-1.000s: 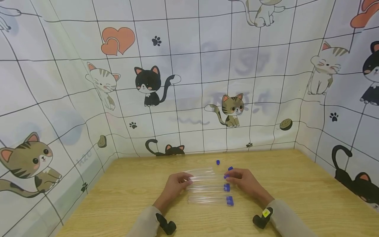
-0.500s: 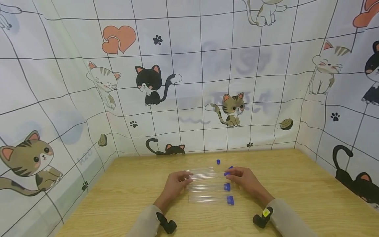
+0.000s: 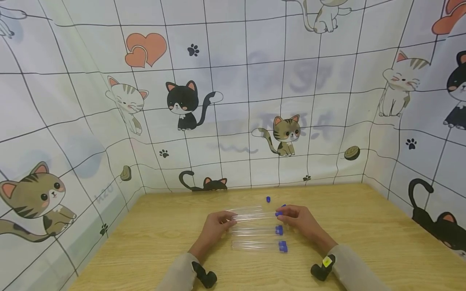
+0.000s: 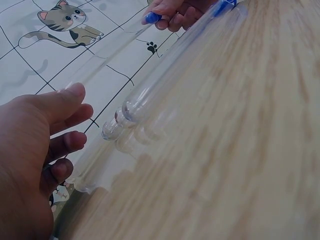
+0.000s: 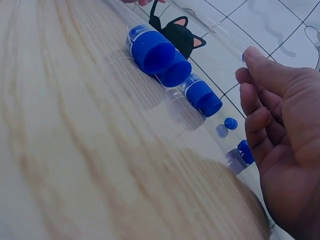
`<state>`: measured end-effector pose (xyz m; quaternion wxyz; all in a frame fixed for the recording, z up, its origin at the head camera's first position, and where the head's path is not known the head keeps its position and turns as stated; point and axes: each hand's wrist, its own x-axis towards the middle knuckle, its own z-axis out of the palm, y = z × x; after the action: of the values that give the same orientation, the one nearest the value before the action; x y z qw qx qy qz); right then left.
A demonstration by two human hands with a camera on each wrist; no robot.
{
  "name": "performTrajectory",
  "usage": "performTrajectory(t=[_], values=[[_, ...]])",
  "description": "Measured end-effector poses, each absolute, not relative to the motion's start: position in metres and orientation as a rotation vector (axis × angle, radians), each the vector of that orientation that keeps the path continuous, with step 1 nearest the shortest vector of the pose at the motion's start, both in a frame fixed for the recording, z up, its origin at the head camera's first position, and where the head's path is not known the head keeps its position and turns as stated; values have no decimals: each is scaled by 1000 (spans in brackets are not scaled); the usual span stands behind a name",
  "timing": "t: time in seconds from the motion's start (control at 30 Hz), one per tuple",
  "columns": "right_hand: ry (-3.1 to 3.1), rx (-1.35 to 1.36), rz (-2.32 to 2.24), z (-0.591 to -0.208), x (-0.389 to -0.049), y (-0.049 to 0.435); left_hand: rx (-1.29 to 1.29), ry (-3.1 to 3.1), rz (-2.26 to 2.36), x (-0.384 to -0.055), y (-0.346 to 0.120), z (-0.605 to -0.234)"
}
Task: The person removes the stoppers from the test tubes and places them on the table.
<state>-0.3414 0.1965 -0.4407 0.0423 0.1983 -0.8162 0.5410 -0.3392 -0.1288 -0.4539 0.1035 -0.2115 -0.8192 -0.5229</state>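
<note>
A clear test tube (image 3: 255, 216) is held above the table between both hands. My left hand (image 3: 214, 226) pinches its left end between thumb and fingers. At the other end my right hand (image 3: 300, 220) pinches a blue cap (image 4: 152, 18), which sits at the tube's end; how far it is on cannot be told. In the right wrist view the fingertips mostly cover this cap. Nearer the person lie more clear tubes (image 3: 255, 245) in two groups, with blue caps (image 3: 282, 246) at their right ends. Beyond the held tube lie clear tubes (image 3: 247, 209) with no caps seen on them.
A loose blue cap (image 3: 268, 199) lies toward the back of the wooden table (image 3: 346, 210). Another blue cap (image 3: 283, 206) shows just behind the right fingers. A cat-patterned cloth (image 3: 233, 101) encloses the back and sides of the table.
The right hand has lifted slightly with the cap, and the held tube now shows reaching to it. The left hand keeps its hold on the other end. Little differs over the last half second.
</note>
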Motion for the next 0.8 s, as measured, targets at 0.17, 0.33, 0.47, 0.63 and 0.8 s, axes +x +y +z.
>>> performTrajectory(t=[0.17,0.33,0.47,0.63,0.8], values=[[-2478,607,1690,-440,-342,198,-628,-2416,-1528,-339,-128,-452],[-2470,597,1687,-440,-343,197,-619,-2444,-1503,-339,-129,-450],[-2470,593,1693,-443,-345,198,-617,-2457,-1486,-338,-129,-449],[-2457,601,1684,-445,-346,197,-623,-2452,-1485,-335,-128,-449],[-2457,601,1661,-446,-345,198,-639,-2437,-1485,-334,-128,-450]])
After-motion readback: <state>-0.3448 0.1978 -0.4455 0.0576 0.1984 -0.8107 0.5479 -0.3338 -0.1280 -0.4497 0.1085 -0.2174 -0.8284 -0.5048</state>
